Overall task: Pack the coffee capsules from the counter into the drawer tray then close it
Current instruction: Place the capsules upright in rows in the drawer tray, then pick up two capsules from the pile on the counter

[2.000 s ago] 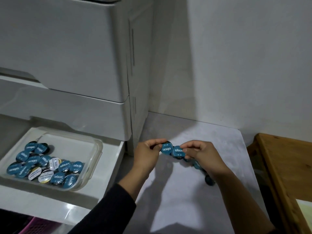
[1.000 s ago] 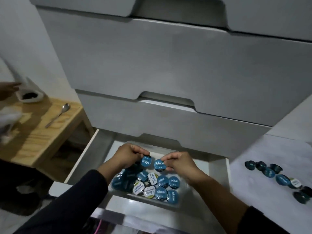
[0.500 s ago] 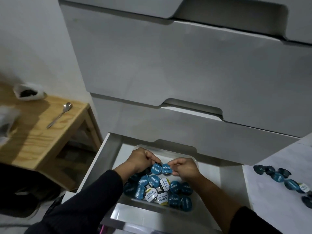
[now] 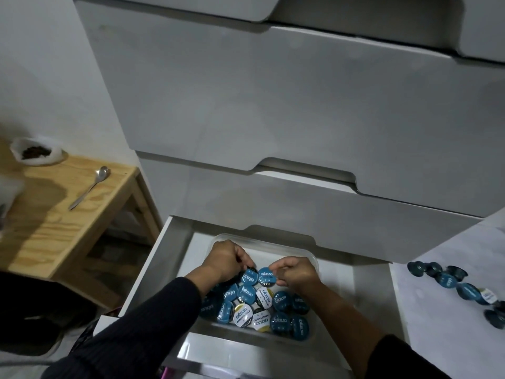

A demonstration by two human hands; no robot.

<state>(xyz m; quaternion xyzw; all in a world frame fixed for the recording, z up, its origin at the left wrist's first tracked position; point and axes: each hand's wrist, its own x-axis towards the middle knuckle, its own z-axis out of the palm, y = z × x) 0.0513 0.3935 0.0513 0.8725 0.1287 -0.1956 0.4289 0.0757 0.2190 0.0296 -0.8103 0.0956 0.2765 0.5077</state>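
A clear plastic tray (image 4: 289, 248) sits in the open white bottom drawer (image 4: 175, 242), holding several blue and white coffee capsules (image 4: 262, 310). My left hand (image 4: 226, 259) pinches a blue capsule (image 4: 249, 277) low over the pile. My right hand (image 4: 296, 273) pinches another blue capsule (image 4: 265, 275) beside it. The two capsules touch each other just above the tray's contents. Several more blue capsules (image 4: 451, 280) lie in a row on the grey counter (image 4: 442, 324) at the right.
Closed white drawer fronts (image 4: 273, 105) rise above the open drawer. A wooden side table (image 4: 54, 214) stands at the left with a spoon (image 4: 90, 187) and a white bowl of dark grounds (image 4: 37, 153). A dark shape lies on the floor below it.
Both hands carried a capsule each from the counter to the drawer and have lowered them onto the pile in the tray. My view swung left and closer to the drawer.
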